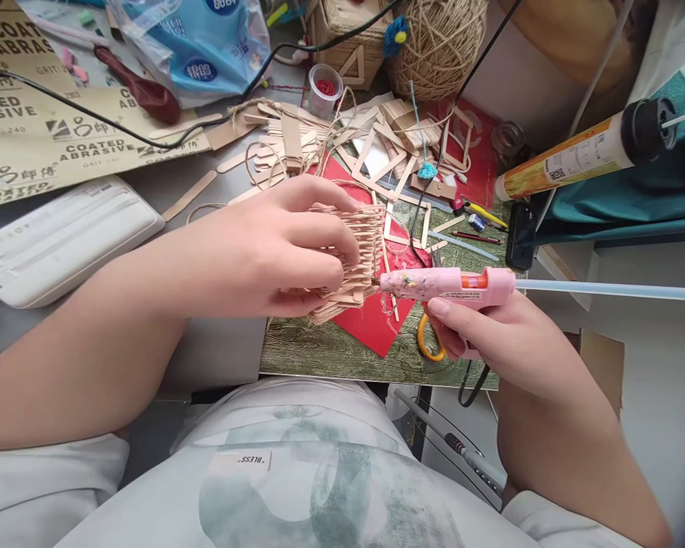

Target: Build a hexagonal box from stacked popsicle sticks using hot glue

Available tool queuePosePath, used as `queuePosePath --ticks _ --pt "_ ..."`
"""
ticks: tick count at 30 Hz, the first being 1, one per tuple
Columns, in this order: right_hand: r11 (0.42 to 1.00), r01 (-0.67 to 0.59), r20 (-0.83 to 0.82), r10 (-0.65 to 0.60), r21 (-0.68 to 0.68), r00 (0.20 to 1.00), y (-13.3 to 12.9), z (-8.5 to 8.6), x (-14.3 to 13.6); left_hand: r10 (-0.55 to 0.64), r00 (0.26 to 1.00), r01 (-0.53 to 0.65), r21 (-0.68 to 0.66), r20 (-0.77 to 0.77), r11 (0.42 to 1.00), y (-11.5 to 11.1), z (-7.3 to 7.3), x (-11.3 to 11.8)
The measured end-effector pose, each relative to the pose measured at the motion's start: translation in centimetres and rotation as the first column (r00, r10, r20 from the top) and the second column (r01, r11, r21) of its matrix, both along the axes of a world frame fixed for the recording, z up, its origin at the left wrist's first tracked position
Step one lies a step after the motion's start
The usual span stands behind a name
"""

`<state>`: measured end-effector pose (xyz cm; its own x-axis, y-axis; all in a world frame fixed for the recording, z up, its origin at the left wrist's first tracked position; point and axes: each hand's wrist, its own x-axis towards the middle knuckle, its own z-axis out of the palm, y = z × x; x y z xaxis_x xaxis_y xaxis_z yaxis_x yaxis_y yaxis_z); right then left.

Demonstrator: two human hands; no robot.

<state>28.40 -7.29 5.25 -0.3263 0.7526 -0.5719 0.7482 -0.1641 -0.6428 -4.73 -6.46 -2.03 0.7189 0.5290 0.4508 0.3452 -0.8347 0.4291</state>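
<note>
Pink plastic fills the right hand [491,327], whose fingers wrap the grip of a glue gun [422,284]; most of the grip and the trigger are hidden behind them. A pale glue stick [605,289] runs out of the gun's back and is cut off by the right edge. The left hand [274,251] curls over a ribbed piece built of wooden sticks [371,243], gripping it above the red sheet [371,336]. That hand covers much of the piece, so its full shape is hard to make out. The nozzle points at its near right corner; whether tip and wood touch, I cannot tell. Below the gun, an orange loop handle [421,340] is partly covered by the right hand. Beyond, loose craft sticks [291,141] overlap in a tangle with twine, and the twine ball [439,46] is cropped at the top.
</note>
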Motion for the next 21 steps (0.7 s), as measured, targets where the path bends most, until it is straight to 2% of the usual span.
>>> queuePosePath --ticks 4,9,15,21 --pt "0.997 0.024 -0.025 -0.025 -0.067 0.999 0.12 -0.2 0.07 0.004 1.0 -0.004 -0.011 -0.004 1.0 -0.07 -0.05 -0.07" --pt "0.997 0.054 -0.05 -0.057 -0.062 0.997 -0.01 -0.38 0.03 0.001 1.0 -0.001 -0.022 0.005 1.0 -0.09 -0.16 -0.19" --pt "0.998 0.042 -0.005 -0.042 -0.048 0.999 0.11 -0.57 0.37 -0.011 0.999 0.013 -0.063 0.044 0.998 -0.04 -0.34 -0.21" --pt "0.998 -0.017 -0.031 0.014 -0.066 0.999 0.24 -0.34 0.27 -0.012 0.999 0.015 -0.07 0.049 0.997 -0.09 -0.21 -0.13"
